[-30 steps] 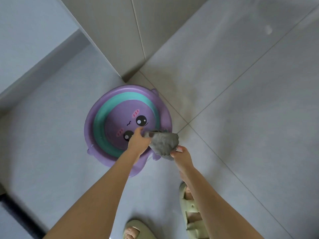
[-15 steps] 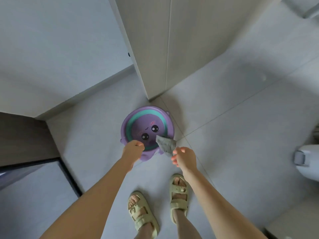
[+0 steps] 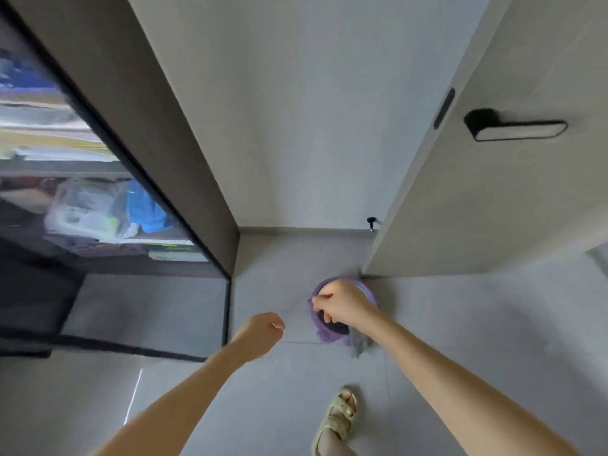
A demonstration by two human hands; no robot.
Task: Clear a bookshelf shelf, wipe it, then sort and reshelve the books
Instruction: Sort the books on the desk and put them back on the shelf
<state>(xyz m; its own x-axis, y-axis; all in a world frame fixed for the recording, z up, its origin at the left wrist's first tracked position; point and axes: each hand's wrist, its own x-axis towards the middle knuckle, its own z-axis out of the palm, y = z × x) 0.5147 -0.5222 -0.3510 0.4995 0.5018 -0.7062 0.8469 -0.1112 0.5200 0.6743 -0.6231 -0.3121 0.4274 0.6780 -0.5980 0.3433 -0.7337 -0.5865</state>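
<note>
Over the purple basin (image 3: 320, 334) my right hand (image 3: 345, 306) grips the gray cloth (image 3: 359, 344), my left hand (image 3: 260, 334) beside the basin has fingers curled on nothing, so I think wiping and sorting are not yet done.

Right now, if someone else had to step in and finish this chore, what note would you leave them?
Left hand: curled, holds nothing.
Right hand: grips the grey cloth, which hangs below it, over the purple basin on the floor beside the door.
Shelves: behind the glass cabinet front on the left, blurred, with things on them.
Done: cloth in hand.
Left, as far as this view shows: clear a shelf, wipe it, sort and reshelve the books.
</note>
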